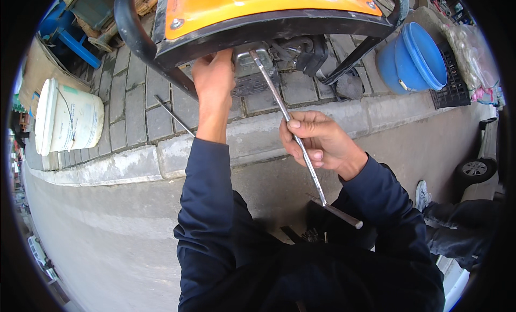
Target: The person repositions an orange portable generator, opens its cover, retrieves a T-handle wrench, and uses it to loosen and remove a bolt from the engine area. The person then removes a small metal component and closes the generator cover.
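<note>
An orange panel (pixel 269 0) is bolted to a black metal frame (pixel 279 19), with a grey metal housing (pixel 250 64) underneath. My left hand (pixel 214 83) reaches up under the frame's front bar beside the housing, fingers curled, what they hold hidden. My right hand (pixel 317 137) grips a long silver T-handle wrench (pixel 274 91), whose upper end meets the housing and whose crossbar hangs low toward me. Another thin metal rod (pixel 169 110) lies on the paving left of my left hand.
A white bucket (pixel 70 118) stands left, a blue bucket (pixel 408 59) right beside a black crate (pixel 451 91). A concrete curb (pixel 113 167) edges the brick paving (pixel 134 107). Another person's leg and shoe (pixel 423 196) are at right, near a parked car (pixel 478 167).
</note>
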Demonstrator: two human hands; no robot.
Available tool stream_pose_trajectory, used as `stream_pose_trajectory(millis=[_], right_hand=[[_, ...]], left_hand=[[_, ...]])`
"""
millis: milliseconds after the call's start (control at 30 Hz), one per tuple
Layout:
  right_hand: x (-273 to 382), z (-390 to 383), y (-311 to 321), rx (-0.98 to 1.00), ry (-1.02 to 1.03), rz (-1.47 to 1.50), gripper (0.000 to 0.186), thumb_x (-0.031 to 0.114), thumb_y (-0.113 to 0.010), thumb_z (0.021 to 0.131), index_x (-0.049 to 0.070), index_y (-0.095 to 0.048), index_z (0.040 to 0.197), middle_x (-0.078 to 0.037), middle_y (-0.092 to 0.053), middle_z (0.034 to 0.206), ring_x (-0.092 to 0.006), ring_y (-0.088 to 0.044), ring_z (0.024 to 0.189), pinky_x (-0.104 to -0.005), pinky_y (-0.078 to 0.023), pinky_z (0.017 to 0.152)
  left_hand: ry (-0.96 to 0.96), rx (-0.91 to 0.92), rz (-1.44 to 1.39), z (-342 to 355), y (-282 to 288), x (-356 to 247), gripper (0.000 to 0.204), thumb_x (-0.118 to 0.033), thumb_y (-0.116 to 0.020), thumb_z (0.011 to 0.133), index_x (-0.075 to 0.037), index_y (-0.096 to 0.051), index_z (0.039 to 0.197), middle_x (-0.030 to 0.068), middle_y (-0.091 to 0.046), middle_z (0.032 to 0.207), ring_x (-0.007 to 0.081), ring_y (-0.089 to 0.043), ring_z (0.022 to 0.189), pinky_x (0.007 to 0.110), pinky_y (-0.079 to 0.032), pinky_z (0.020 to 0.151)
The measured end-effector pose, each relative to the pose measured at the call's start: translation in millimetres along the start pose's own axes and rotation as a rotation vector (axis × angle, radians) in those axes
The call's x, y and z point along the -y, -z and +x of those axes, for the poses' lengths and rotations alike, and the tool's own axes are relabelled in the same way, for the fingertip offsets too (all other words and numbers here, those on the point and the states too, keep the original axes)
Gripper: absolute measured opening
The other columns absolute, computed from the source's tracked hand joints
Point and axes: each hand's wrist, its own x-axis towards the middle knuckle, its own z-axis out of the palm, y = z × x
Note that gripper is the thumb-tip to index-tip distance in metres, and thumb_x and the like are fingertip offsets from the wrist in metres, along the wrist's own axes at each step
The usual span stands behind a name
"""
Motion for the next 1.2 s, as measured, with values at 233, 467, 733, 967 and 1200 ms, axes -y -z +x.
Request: stream_pose_trajectory(millis=[233,467,733,967,1200], right_hand=[[0,-5,8,-0.037,0.006,0.055,0.030,0.022,-0.051,0.106,-0.003,-0.056,0.090,-0.008,-0.059,0.067,-0.0030,-0.040,0.040,-0.0195,-0.035,0.035],[0,-6,11,0.006,0.106,0.140,0.031,0.028,-0.055,0.105,-0.001,-0.064,0.097,-0.006,-0.063,0.068,-0.0030,-0.038,0.039,-0.0207,-0.033,0.034],[5,-11,15,-0.018,0.120,0.232,0.034,0.029,-0.051,0.106,-0.002,-0.064,0.101,-0.005,-0.060,0.067,-0.0029,-0.037,0.039,-0.0207,-0.034,0.034],[4,-7,12,0.001,0.059,0.352,0.033,0.028,-0.050,0.106,-0.003,-0.061,0.104,-0.001,-0.058,0.067,-0.0021,-0.034,0.039,-0.0200,-0.030,0.036],[24,-11,0,-0.084,0.080,0.312,0.028,0.024,-0.049,0.105,-0.002,-0.060,0.105,0.003,-0.055,0.066,-0.0015,-0.033,0.042,-0.0204,-0.030,0.038]], left_hand=[[0.185,0.182,-0.498,-23,11,-16,0.022,-0.023,-0.050,0.095,-0.002,-0.056,0.089,0.0087,-0.051,0.072,0.0112,-0.037,0.050,0.024,-0.027,0.042],[0.082,0.252,-0.495,-31,5,-9,0.029,-0.027,-0.044,0.098,-0.002,-0.057,0.091,0.0117,-0.053,0.074,0.0127,-0.037,0.051,0.024,-0.027,0.043],[0.035,0.121,-0.246,-44,-10,-12,0.027,-0.024,-0.047,0.105,-0.003,-0.057,0.092,0.0028,-0.046,0.066,0.0094,-0.034,0.048,0.025,-0.024,0.042],[-0.024,0.145,-0.185,-51,-15,-12,0.024,-0.021,-0.049,0.105,-0.002,-0.059,0.096,0.0000,-0.043,0.064,0.0079,-0.033,0.048,0.024,-0.024,0.042],[-0.058,0.167,-0.060,-52,-18,-1,0.025,-0.021,-0.051,0.104,-0.001,-0.061,0.093,-0.0034,-0.041,0.060,0.0051,-0.032,0.046,0.023,-0.023,0.042]])
